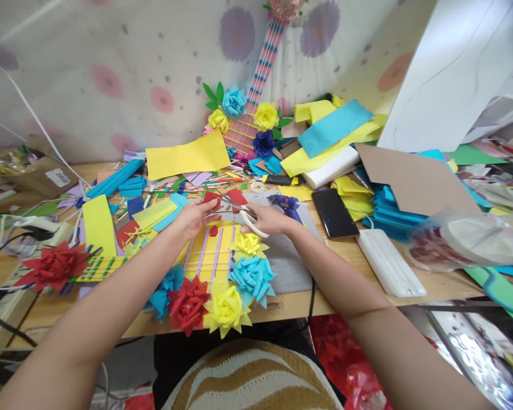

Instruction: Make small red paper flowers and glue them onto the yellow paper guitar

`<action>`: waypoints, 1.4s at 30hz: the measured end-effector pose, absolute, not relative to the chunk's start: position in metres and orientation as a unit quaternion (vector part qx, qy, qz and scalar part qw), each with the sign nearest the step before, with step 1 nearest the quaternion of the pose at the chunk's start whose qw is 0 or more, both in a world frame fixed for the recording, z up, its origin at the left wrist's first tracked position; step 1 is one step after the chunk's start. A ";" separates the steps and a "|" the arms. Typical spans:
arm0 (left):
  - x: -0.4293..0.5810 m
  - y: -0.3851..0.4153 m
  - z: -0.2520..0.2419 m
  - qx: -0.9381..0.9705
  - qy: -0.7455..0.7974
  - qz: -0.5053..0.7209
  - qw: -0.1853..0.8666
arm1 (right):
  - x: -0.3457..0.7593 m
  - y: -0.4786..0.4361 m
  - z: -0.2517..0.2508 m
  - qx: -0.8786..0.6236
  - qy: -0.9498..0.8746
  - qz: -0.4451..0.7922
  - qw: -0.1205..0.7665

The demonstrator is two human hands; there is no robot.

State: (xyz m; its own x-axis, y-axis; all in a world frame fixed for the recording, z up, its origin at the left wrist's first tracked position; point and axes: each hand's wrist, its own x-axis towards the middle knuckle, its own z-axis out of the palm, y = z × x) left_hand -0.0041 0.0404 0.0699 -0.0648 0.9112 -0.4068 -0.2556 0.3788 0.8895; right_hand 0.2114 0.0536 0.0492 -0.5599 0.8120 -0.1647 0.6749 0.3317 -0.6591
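Note:
My right hand (270,218) grips a pair of scissors (256,226) by its white handles, the blades pointing left toward my other hand. Between the fingers of my left hand (196,217) is a small piece of red paper (212,197), close to the blade tips. Another red paper piece (236,197) shows just behind the scissors. Below both hands lies a yellow paper guitar (200,256) with purple strips and strings. Along its near edge sit a red paper flower (189,304), a yellow paper flower (227,308) and a blue paper flower (253,278).
A blue glue gun (285,206) lies right of the scissors, on a grey mat (288,262). Farther right are a black phone (334,213) and a white power bank (391,263). A pink paper guitar (263,74) leans at the back, amid scattered paper scraps and sticks.

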 end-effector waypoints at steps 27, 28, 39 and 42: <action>0.010 0.045 0.073 0.266 0.548 0.438 0.661 | 0.215 0.057 0.039 -0.381 -0.784 0.467 0.149; 0.010 0.046 0.073 0.262 0.552 0.433 0.663 | 0.215 0.057 0.039 -0.384 -0.785 0.464 0.147; 0.000 0.051 0.069 0.326 0.560 0.393 0.653 | 0.215 0.061 0.032 -0.395 -0.802 0.431 0.124; -0.003 0.051 0.068 0.340 0.556 0.384 0.655 | 0.216 0.061 0.031 -0.393 -0.808 0.421 0.124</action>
